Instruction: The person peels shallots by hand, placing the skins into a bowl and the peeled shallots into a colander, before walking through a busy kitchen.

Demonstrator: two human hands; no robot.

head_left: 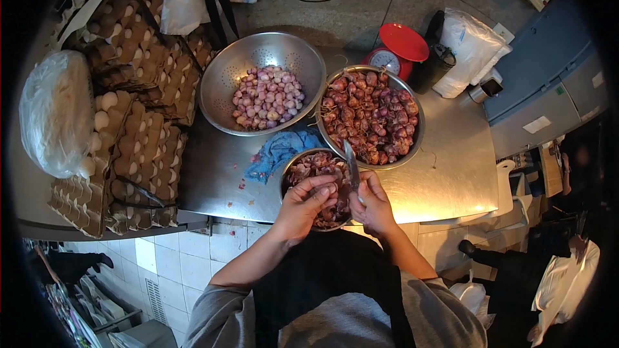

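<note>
My left hand (pixel 304 206) is closed around a small shallot (pixel 327 189) over a small metal bowl (pixel 291 166) full of reddish peels. My right hand (pixel 372 205) grips a knife (pixel 351 164) whose blade points up and away, close beside the left hand's fingers. A big steel bowl (pixel 412 145) of unpeeled red shallots stands just behind the knife. Further left, a steel colander (pixel 219 84) holds peeled pale-pink shallots.
A blue cloth (pixel 277 151) lies between the bowls on the steel table (pixel 445 174). Stacked egg trays (pixel 138 129) and a white plastic bag (pixel 55 113) fill the left side. A red kitchen scale (pixel 394 51) and white bags stand at the back right.
</note>
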